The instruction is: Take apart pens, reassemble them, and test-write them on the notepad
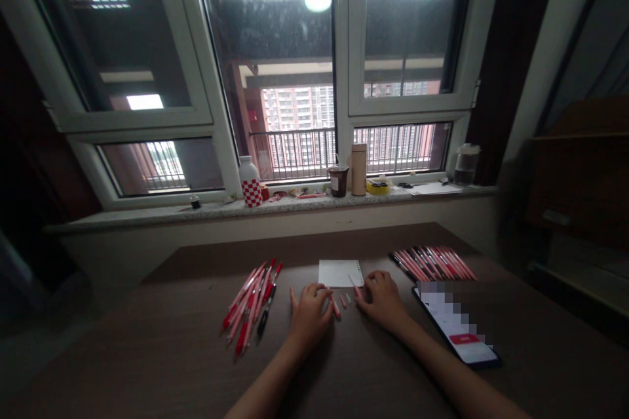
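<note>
A wide window is standing over a brown table

A stone sill is running below the glass, carrying a checked bottle, a tan flask, a dark cup and a clear jar.

On the table, two forearms are reaching in from the near edge. The left hand is resting palm down, one finger spreading outward; its fingertips are lying at a pink pen piece, and whether that grip is closing on it cannot be told. The right hand is facing it across a narrow gap, its grip pinching a pen barrel with a thin pale end slanting over the paper.

Left of the hands, a loose pile of pens is lying, in pink, red and black. At the far right, a row of pens is lying side by side. A phone is lying between that row and the right forearm, its screen glowing.

A sheet of paper is lying just beyond the hands. Smallest of all, a short pink part and a clear part are lying between the hands.
</note>
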{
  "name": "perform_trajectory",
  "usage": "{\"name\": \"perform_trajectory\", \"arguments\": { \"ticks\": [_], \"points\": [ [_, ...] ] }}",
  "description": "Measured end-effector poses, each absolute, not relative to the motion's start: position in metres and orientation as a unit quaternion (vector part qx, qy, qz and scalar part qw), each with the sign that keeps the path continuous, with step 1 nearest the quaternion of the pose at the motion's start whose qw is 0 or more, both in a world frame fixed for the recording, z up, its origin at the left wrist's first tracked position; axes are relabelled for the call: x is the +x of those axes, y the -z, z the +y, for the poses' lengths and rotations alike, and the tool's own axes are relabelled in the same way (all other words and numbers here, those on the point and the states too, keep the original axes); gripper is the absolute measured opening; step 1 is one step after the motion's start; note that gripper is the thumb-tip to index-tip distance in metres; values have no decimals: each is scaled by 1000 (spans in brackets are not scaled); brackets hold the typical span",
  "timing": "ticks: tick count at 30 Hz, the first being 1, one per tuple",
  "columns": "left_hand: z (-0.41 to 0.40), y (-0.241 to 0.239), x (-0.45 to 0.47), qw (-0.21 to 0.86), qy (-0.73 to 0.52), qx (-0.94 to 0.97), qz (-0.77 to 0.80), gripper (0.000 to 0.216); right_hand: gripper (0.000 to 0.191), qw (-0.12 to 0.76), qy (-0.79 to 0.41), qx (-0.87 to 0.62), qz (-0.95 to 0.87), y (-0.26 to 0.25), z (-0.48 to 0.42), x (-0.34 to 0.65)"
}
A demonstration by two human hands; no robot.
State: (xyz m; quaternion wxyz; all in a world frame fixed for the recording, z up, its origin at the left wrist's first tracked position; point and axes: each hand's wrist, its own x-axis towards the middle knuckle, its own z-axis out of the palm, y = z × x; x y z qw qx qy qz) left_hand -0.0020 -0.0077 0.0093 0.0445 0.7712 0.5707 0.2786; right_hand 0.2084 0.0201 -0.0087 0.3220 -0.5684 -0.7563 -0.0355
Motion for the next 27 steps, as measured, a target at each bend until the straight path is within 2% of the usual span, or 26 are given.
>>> {"name": "perform_trajectory", "arguments": {
  "ticks": [15, 20, 27],
  "points": [
    [-7, -9, -4, 27, -285, 757, 588, 26, 20, 361, 4, -555, -749, 5, 21, 210],
    [-5, -9, -5, 23, -290, 746, 599, 26, 28, 390, -12, -526, -756, 3, 21, 210],
    [-3, -8, -7, 40, -290, 738, 608, 29, 23, 385, -29, -498, -777, 2, 21, 212]
  ]
}}
